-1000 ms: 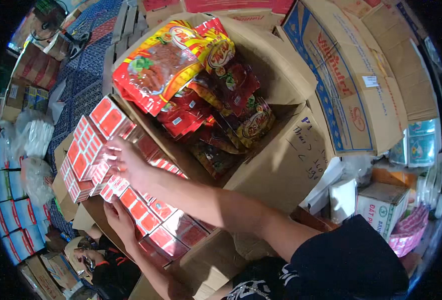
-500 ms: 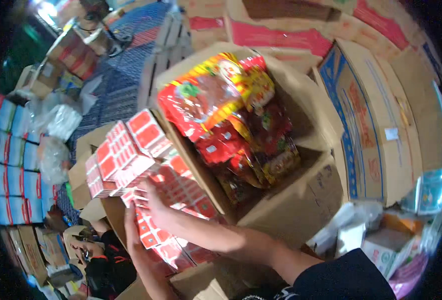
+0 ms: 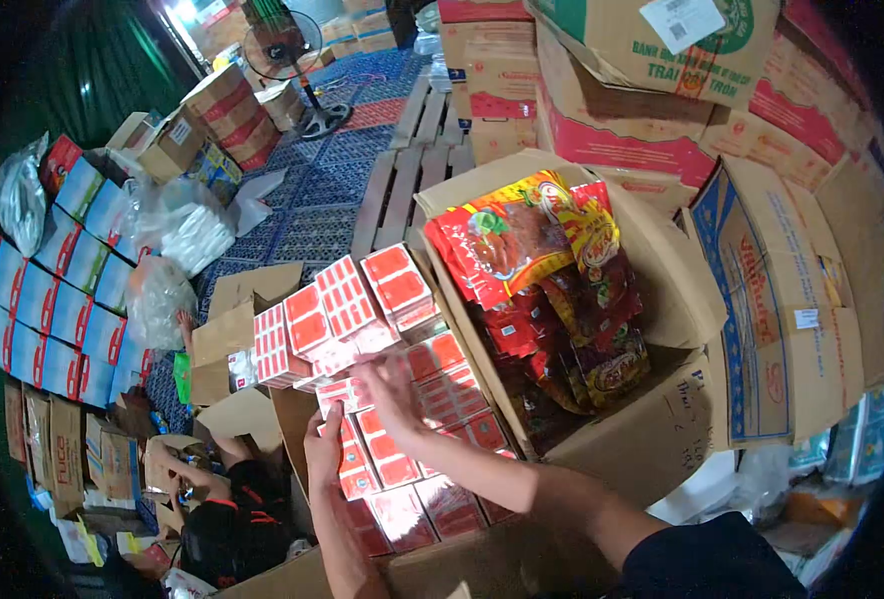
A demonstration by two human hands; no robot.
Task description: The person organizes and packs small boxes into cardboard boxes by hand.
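Note:
An open cardboard box (image 3: 292,439) holds many red-and-white packs (image 3: 387,446) in rows, with taller stacks (image 3: 347,299) at its far end. My left hand (image 3: 328,439) lies along the left side of the packs, its fingers against a small pack. On top of the packs rests my right hand (image 3: 387,389), fingers bent down at the foot of the taller stacks; what its fingertips hold is hidden. Beside this box stands another carton (image 3: 662,255) with red and yellow plastic bags of food (image 3: 522,240) piled in it.
At lower left a person (image 3: 227,529) in dark clothes works near cartons. Blue-and-white packs (image 3: 52,299) are stacked at the left. A fan (image 3: 282,45) stands on blue mats. Cartons (image 3: 642,130) rise behind, and a flattened printed carton (image 3: 762,309) is at the right.
The view has swung up and left, so the boxes appear lower and further right. My right hand has moved from the taller stacks to the packs just in front of them, near my left hand.

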